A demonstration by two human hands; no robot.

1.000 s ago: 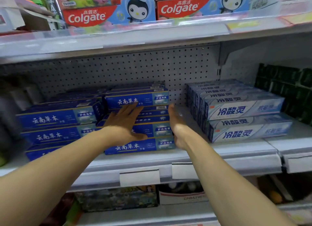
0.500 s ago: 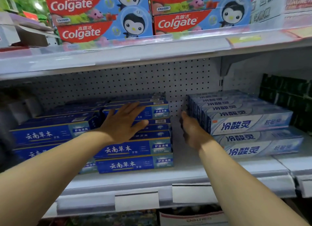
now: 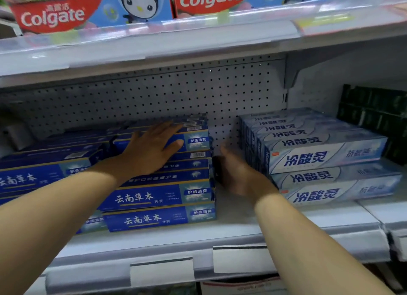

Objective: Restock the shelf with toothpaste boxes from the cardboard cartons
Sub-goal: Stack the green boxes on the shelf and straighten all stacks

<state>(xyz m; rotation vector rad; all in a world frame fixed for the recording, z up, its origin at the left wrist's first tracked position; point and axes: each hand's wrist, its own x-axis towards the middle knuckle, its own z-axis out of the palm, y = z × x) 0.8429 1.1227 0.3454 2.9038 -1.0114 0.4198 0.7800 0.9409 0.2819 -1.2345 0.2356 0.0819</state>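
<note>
On the middle white metal shelf, the stack of dark blue cardboard toothpaste boxes sits between the two bare hands, and the change over the last second is small but telling. The left hand was spread over the stack's front and has since risen to lie flat on the topmost box, fingers straight and splayed, pressing rather than gripping. The right hand swung briefly toward the neighbouring pile of pale blue-and-white toothpaste boxes and is now back in the gap, its fingers loosely open and close against the blue stack's right end; blur hides whether it actually touches. Neither hand carries a box. My reading is that this batch is already placed and the person is squaring it up, so the next step would be fetching more from the cartons, none of which is clearly in view. Above, red-and-blue Colgate boxes with a penguin cartoon fill the upper shelf, and the grey perforated back panel shows free height over the blue stack.
</note>
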